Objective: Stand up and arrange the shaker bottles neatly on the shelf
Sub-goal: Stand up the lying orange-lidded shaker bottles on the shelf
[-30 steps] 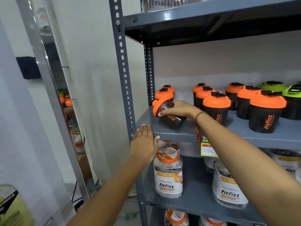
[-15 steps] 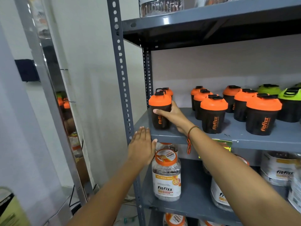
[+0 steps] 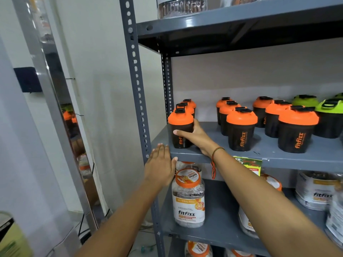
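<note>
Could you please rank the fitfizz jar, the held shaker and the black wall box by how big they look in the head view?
1. Fitfizz jar, nearest the camera, so possibly flattered.
2. Held shaker in the right hand.
3. Wall box, clearly smallest.

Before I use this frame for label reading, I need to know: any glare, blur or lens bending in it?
Head view: the upright post bows from wide-angle distortion; glare streaks the metal strip at left; the fitfizz print on the held shaker bottle is soft but readable; frame edges smear, with the right-hand tubs blurred.
</note>
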Demonstrator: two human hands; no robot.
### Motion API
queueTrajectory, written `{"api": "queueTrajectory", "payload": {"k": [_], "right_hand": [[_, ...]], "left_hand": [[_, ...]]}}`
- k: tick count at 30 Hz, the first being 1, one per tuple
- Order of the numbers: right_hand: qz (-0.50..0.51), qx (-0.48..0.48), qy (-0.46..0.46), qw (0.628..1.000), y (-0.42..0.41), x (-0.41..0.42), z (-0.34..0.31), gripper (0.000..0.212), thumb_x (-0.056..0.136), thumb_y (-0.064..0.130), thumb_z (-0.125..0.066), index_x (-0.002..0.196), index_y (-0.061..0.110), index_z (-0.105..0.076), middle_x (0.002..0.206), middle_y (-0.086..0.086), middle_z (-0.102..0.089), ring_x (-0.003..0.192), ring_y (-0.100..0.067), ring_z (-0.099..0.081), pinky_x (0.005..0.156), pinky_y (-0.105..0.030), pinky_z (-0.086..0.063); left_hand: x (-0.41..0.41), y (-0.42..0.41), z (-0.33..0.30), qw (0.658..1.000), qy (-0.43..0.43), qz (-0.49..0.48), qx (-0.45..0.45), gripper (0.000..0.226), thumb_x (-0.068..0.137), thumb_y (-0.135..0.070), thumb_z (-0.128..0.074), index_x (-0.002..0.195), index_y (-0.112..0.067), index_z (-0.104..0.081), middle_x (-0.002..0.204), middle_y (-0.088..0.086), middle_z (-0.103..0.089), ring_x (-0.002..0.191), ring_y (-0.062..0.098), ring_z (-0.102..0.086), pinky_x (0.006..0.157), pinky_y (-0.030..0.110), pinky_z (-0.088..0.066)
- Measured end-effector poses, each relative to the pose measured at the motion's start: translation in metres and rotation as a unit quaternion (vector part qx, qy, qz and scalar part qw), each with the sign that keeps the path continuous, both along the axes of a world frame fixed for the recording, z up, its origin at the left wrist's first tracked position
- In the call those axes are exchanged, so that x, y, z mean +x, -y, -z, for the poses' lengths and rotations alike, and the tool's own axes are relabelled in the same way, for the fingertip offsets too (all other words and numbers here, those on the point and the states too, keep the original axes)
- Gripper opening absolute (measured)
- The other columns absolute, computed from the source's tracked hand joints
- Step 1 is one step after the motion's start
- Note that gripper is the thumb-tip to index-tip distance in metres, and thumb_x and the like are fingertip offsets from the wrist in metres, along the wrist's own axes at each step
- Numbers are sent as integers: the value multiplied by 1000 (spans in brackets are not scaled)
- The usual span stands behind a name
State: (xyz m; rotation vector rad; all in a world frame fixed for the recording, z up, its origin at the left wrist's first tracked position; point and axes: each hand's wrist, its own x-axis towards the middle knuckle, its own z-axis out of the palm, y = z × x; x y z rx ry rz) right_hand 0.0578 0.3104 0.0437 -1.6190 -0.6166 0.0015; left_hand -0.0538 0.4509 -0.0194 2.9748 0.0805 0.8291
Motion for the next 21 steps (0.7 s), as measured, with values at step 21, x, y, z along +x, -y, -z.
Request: {"api": "queueTrajectory", "payload": {"k": [21], "right_hand": [[393,37,369,842,103,-71,-72,70,81,43,-68,141,19,-44,141,0,-47,130,-11,-41,101,-5,-21]], "left_hand": [[23,49,-74,920,190,55,-338,112,71,-50,-78,150,-21,-5,155,11,-25,139,31,-29,105,49,-34]]}}
